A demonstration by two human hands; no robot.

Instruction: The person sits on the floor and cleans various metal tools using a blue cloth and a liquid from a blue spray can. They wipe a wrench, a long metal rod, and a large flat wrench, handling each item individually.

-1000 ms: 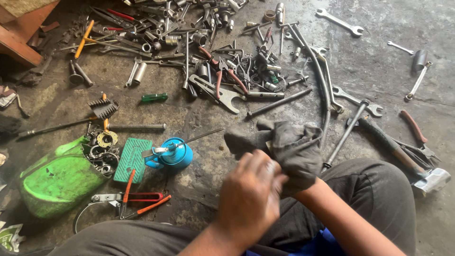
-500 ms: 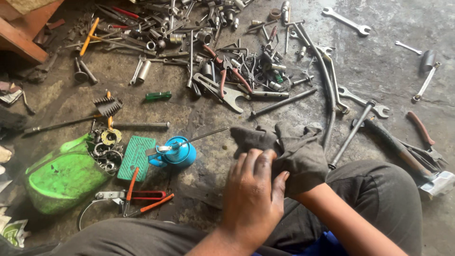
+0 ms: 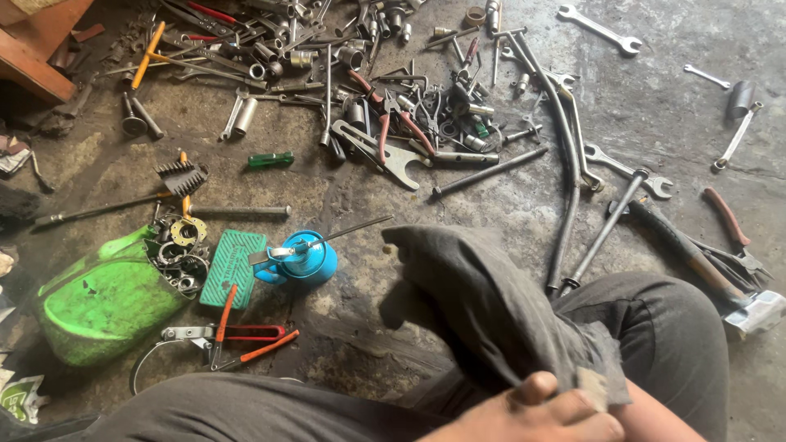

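A dark grey rag (image 3: 483, 303) stretches from the floor up over my right knee (image 3: 663, 327) to the bottom edge. My left hand (image 3: 532, 416) sits at the bottom edge with thumb and fingers pinching the rag's near end. Only a strip of my right hand (image 3: 655, 424) or wrist shows beside it, under the rag's corner; its fingers are hidden. A blue oil can (image 3: 304, 258) with a long thin spout stands on the floor just left of the rag.
Spanners, pliers, sockets and rods (image 3: 385, 90) lie scattered over the concrete floor ahead. A green container (image 3: 98, 307), a green ribbed pad (image 3: 232, 268) and orange-handled pliers (image 3: 237, 340) lie at left. A hammer (image 3: 704, 270) lies at right, a wooden bench (image 3: 37, 49) at far left.
Both hands have drawn back toward my body, pulling the rag out long over my knee. Earlier the left hand was rubbing against the bunched rag further forward.
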